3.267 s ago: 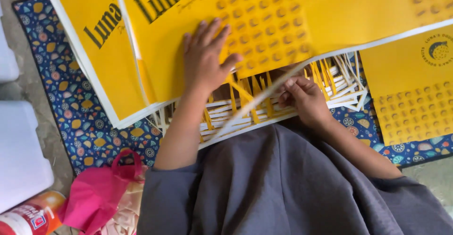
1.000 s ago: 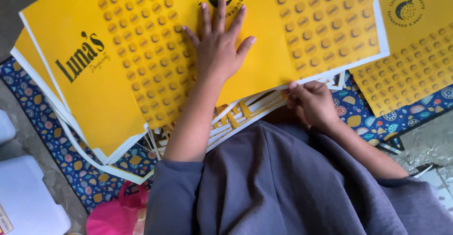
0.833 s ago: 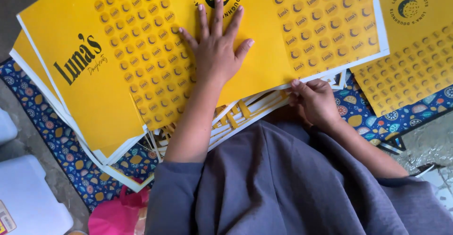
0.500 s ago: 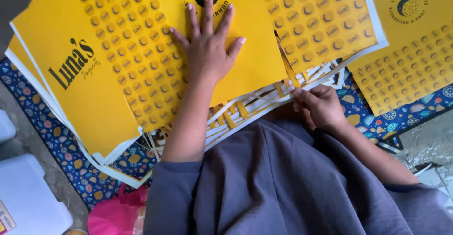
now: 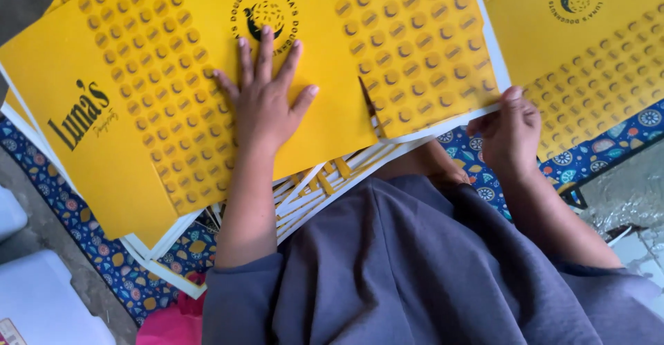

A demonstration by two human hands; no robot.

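Both grips on yellow sheet (image 5: 173, 103) | left hand (image 5: 266, 99) flat | right hand (image 5: 512, 127) pinching edge

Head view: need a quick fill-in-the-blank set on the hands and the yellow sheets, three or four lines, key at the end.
1. The left hand lies flat, fingers spread, on a printed sheet coloured ____.
2. The right hand pinches that sheet's lower ____.
3. The sheets lie on a patterned cloth whose ground colour is ____.
4. The person's sleeves are ____.

Missing words: yellow; edge; blue; grey
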